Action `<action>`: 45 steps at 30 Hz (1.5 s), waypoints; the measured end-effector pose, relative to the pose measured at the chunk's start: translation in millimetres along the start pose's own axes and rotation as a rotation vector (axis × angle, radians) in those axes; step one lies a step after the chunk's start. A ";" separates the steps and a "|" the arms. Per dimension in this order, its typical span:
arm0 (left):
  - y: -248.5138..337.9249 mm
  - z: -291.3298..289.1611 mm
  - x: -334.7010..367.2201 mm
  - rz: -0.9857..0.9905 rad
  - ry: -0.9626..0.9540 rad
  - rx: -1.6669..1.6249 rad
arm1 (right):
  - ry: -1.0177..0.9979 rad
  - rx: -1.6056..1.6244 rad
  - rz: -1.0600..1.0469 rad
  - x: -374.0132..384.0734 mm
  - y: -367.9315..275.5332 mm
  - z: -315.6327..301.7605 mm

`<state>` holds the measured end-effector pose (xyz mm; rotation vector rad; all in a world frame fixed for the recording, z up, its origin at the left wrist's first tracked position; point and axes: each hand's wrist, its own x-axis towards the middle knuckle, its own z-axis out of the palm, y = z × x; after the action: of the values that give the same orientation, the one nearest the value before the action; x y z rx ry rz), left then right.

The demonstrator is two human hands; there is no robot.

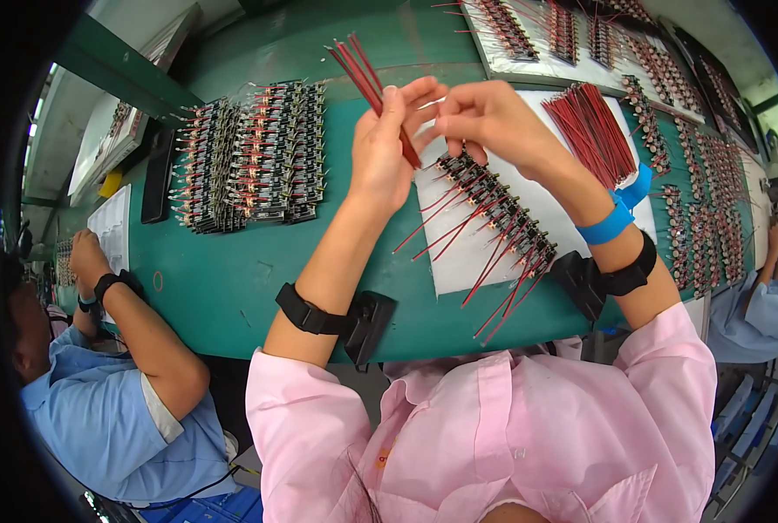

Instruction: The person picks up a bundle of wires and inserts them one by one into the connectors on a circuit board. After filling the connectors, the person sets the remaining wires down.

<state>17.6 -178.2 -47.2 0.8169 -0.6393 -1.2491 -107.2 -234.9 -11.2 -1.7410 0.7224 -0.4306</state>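
Observation:
My left hand (pixel 378 161) is closed round a small bundle of red and black wires (pixel 360 71), whose ends stick up past the thumb. Close beside it, my right hand (pixel 498 122) is bent inward with thumb and fingers drawn together near the left fingertips. Whatever it pinches is too small and blurred to make out. Just below both hands, a slanting row of small circuit boards (pixel 501 209) lies on a white sheet (pixel 448 266). Several red and black wires trail from the row toward me. A blue band (pixel 605 227) circles my right wrist.
A thick pile of red and black wires (pixel 591 135) lies right of my right hand. Board rows (pixel 249 157) stand on the green table (pixel 223 279) at left; more boards (pixel 703 209) fill the right. A tray of boards (pixel 572 74) sits behind. Co-workers in blue (pixel 136 427) flank me.

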 end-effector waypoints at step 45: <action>4.3 -2.7 0.6 0.060 -0.048 1.030 | 0.223 -0.296 -0.058 -5.5 55.3 -9.4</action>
<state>22.3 -177.8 -45.1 1.5866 -1.3727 -0.8329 -130.8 -247.3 -60.9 -2.0155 0.9330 -0.5879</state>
